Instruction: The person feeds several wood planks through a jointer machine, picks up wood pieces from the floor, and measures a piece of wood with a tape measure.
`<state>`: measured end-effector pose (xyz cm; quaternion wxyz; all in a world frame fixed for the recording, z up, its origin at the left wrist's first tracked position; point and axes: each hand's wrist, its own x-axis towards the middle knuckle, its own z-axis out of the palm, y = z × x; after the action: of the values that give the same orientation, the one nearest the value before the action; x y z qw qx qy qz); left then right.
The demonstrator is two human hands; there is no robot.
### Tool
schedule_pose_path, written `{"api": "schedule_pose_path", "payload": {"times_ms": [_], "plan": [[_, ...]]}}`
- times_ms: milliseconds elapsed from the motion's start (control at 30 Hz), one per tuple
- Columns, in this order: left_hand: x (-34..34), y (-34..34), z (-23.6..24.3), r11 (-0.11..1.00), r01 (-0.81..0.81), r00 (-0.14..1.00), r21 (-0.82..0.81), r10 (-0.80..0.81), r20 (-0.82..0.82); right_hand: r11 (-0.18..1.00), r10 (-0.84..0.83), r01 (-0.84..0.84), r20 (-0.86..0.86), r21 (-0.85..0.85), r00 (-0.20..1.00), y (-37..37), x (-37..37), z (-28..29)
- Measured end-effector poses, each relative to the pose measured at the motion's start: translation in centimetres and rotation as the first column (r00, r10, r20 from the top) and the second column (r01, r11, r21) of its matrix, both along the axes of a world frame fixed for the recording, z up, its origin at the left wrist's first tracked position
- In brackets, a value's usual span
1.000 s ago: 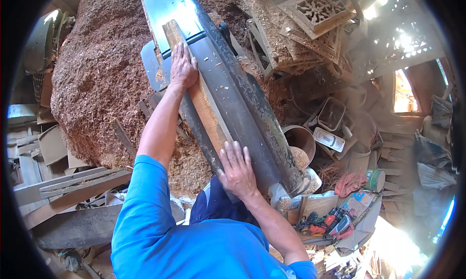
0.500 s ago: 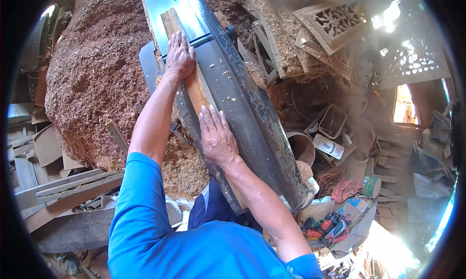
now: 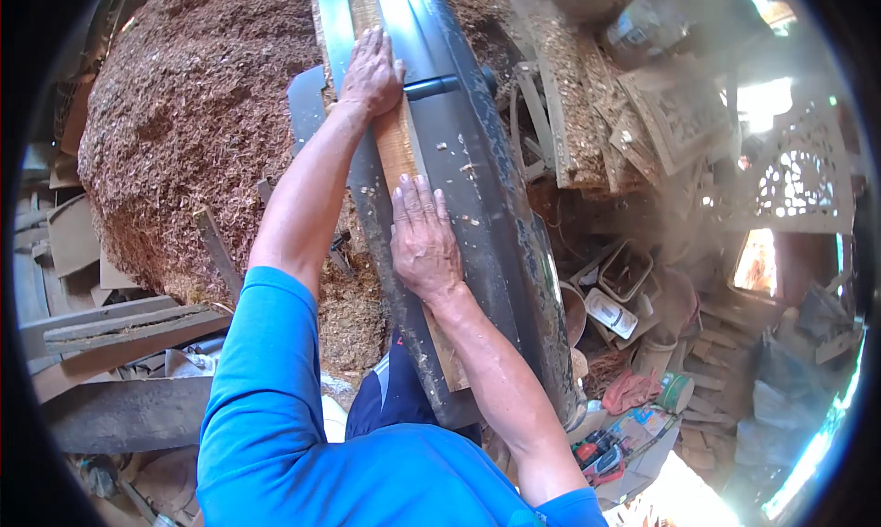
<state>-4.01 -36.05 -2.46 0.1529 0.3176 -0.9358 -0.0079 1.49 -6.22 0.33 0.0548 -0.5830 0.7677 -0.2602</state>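
Note:
A long narrow wooden board (image 3: 394, 146) lies lengthwise on the dark metal bed of a jointer (image 3: 468, 201), across its cutter slot (image 3: 431, 88). My left hand (image 3: 372, 73) rests flat on the far part of the board, beside the slot, fingers stretched forward and thumb out to the right. Nearer to me, my right hand (image 3: 426, 243) presses palm down on the board, with its fingers extended. Neither hand is wrapped round the board. Its near end shows past my right wrist, and my right forearm covers part of it. Small wood chips lie scattered on the bed.
A big heap of wood shavings (image 3: 193, 133) rises left of the jointer. Planks (image 3: 138, 330) are stacked at lower left. On the right are carved panels (image 3: 797, 183), a white container (image 3: 610, 312), a red cloth (image 3: 630, 391) and red power tools (image 3: 601, 458).
Both hands and the board have slid forward along the jointer bed, so more of the board extends beyond the cutter slot. The whole view has also turned and shifted somewhat.

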Motion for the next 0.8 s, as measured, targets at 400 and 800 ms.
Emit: {"api": "schedule_pose_path", "payload": {"times_ms": [400,800], "plan": [[-1.9,-2.8,0.4,1.0,-0.01,0.998,0.0,0.01,-0.058,0.997,-0.023,0.018,-0.06,-0.072,0.998,-9.6,-3.5,-1.1],[-3.8,-6.1,-0.1,0.998,-0.036,0.995,0.043,0.04,-0.095,0.998,0.009,-0.015,-0.097,-0.055,0.995,-13.4,-5.7,-1.6]]}}
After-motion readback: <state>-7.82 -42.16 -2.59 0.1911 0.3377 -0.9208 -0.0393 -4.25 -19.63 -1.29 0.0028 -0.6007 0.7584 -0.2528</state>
